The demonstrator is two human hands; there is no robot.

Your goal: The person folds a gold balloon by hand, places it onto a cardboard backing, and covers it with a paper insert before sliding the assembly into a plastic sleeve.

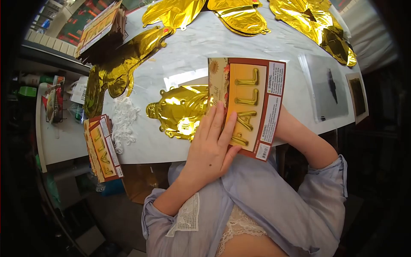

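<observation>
A printed "FALL" balloon packaging card point(252, 98) is held up in front of me, tilted, with gold letters and a warning strip along its right side. My left hand point(212, 147) lies on its lower left front, fingers stretched out over the print. Behind the card's right edge is my right hand point(286, 123); its fingers are hidden. Partly covered by the card, a flat gold foil balloon point(177, 111) rests on the table. White strings point(124, 120) lie in a tangled pile left of this balloon.
More gold foil balloons point(173, 13) spread along the far side of the table point(171, 66). Stacks of cards stand at the back left point(100, 32) and at the left edge point(102, 147). Clear plastic bags point(323, 90) and a dark-faced packet point(356, 96) lie to the right.
</observation>
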